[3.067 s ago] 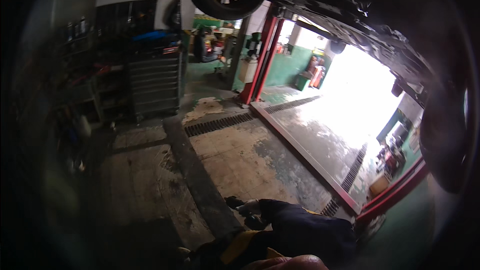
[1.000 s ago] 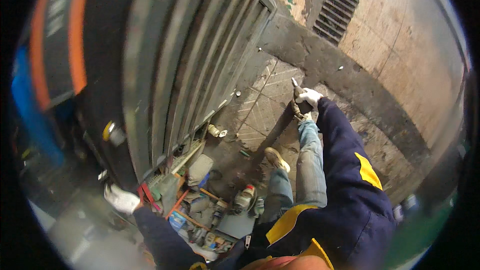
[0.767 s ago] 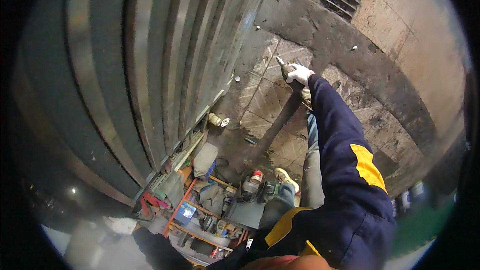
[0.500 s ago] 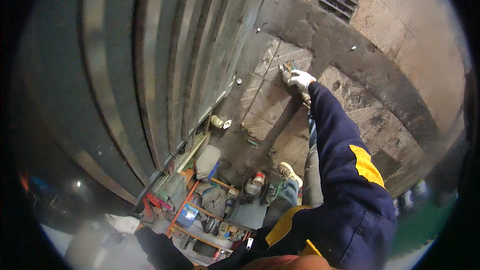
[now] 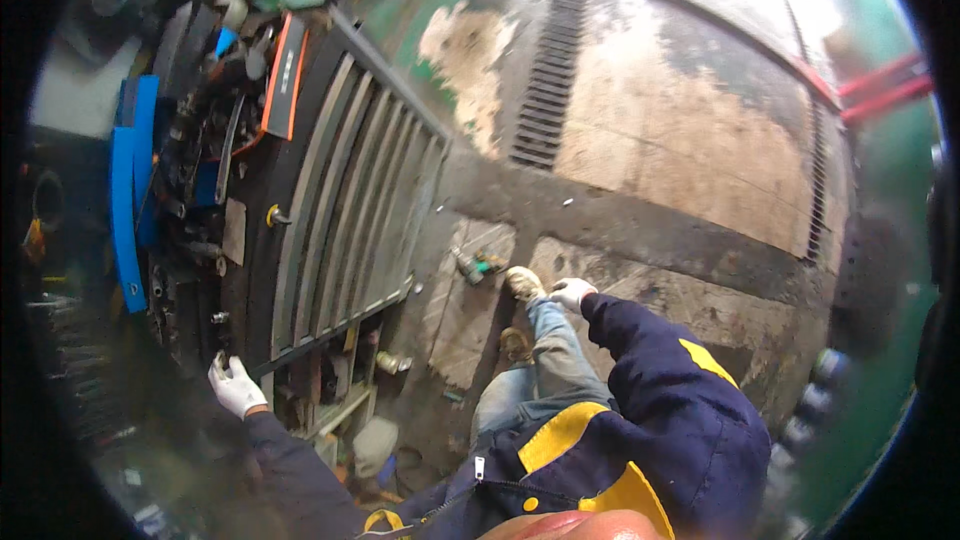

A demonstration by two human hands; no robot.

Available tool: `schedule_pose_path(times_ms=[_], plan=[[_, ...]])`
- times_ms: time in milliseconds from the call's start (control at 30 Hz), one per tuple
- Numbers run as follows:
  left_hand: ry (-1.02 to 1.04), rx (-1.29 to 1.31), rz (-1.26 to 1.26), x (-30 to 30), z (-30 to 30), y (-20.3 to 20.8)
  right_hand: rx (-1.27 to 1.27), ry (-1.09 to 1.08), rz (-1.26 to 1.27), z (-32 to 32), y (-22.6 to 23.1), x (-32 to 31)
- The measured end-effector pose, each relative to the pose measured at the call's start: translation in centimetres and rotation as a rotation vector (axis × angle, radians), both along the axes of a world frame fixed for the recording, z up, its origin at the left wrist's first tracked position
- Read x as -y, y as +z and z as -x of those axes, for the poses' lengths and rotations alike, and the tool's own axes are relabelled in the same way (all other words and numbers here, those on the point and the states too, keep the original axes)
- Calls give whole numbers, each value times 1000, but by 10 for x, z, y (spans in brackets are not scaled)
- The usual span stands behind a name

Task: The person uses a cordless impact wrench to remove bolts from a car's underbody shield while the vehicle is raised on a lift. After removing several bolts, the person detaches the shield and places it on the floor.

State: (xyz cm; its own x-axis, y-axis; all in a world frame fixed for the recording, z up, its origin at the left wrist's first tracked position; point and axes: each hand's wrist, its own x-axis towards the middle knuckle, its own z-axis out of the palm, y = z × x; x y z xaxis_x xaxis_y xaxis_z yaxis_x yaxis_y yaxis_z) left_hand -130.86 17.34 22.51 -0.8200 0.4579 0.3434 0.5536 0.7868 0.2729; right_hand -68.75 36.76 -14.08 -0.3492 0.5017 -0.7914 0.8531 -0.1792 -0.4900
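My left hand [image 5: 238,387], in a white glove, is at the near edge of a cluttered dark bench top. Its fingers are stretched out and apart, by small metal parts [image 5: 219,318]; whether they touch any is too small to tell. My right hand [image 5: 573,293], also gloved in white, hovers over the floor beside my shoe [image 5: 525,283]. Its fingers are loosely bent, with nothing seen in them. On the floor beyond that shoe lies a grey and green tool, like a power tool [image 5: 468,266], apart from the hand.
A ribbed grey metal panel [image 5: 345,210] stands left of my feet. On the bench top lie a blue curved strip [image 5: 126,190], an orange-edged plate [image 5: 285,78] and dark parts. A pale fitting [image 5: 393,363] lies on the floor. Grates [image 5: 550,75] cross the floor ahead.
My right hand has let go of the tool, now on the floor, and drawn back toward me. My left hand has come to the bench edge. The whole view has shifted.
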Motion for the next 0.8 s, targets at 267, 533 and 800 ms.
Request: schedule_pose_path(times_ms=[267,533,800], plan=[[-249,-131,71,-3,19,-3,96,-796,-144,-239,72,190],[-299,-373,-272,-17,-100,53,325,-44,-100,-371,90,428],[-347,-90,-217,-88,-300,-58,227,-654,39,-496,54,469]])
